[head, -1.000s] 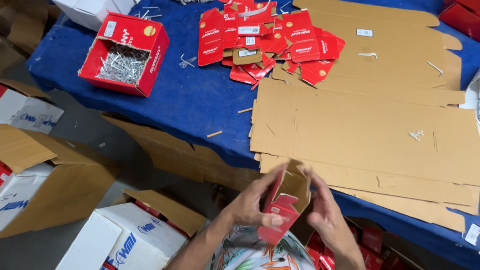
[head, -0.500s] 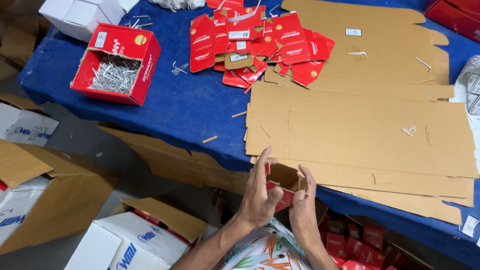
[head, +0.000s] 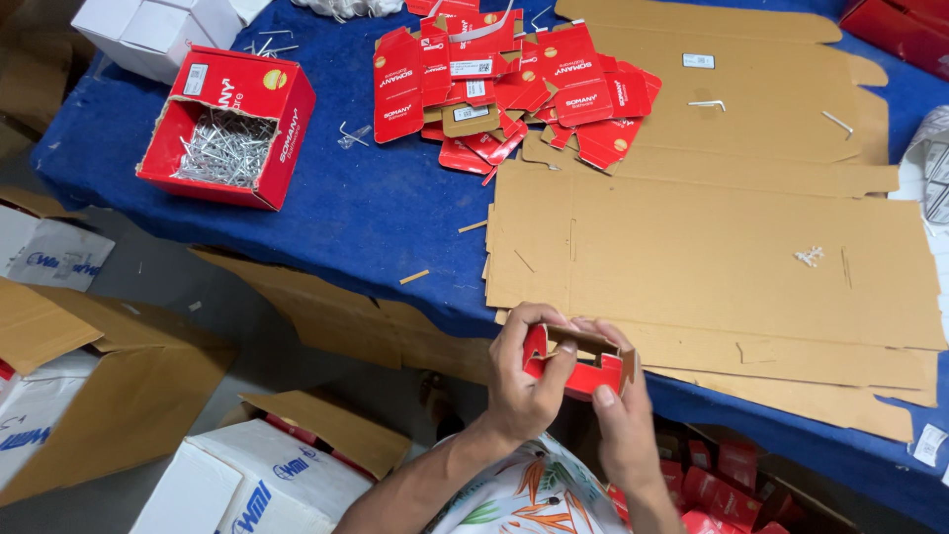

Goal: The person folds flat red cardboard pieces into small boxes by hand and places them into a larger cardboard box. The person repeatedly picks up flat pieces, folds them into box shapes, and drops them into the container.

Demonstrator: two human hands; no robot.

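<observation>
Head view: my left hand (head: pixel 524 381) and right hand (head: pixel 618 420) both pinch the small red carton (head: pixel 578 366), fingers closed on opposite ends, steadying its open flaps above the table edge (head: pixel 395 287).

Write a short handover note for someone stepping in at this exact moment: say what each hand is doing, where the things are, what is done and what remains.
Left hand and right hand together grip a small red carton, partly folded, top open, at the near table edge.
A pile of flat red cartons lies at the far side of the blue table, beside flat brown cardboard sheets.
An open red box of metal hooks stands to the left.
Done: carton mostly shaped.
Left: its flaps are not closed; many flats lie unfolded.
</observation>
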